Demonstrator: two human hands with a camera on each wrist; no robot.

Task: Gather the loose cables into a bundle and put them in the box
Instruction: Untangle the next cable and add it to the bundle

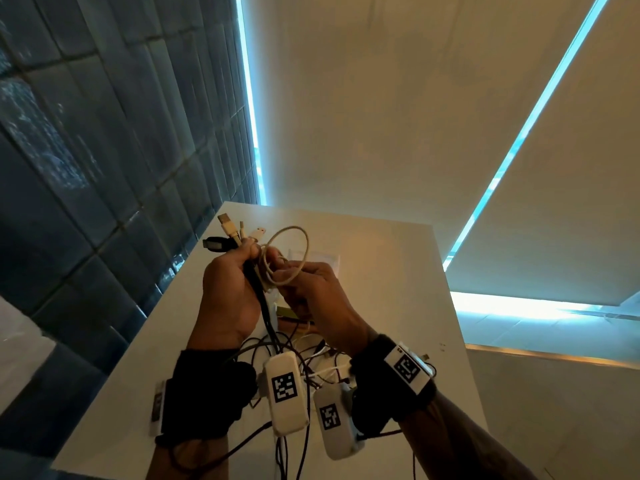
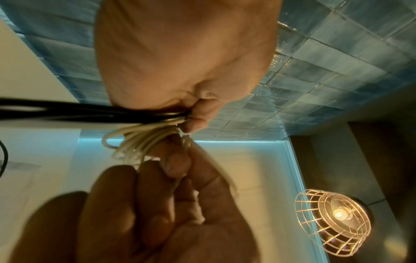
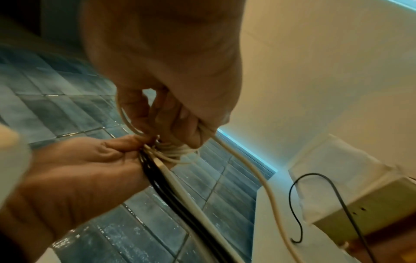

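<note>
Left hand fisted round a bundle of black and white cables, plug ends sticking up past the thumb. Right hand pinches a cream braided cable loop wound round the bundle (held above the white table). Pale cardboard box stands beyond on the table.

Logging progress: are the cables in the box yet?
Out. The left hand grips the cables above the table; the right hand winds one.
</note>
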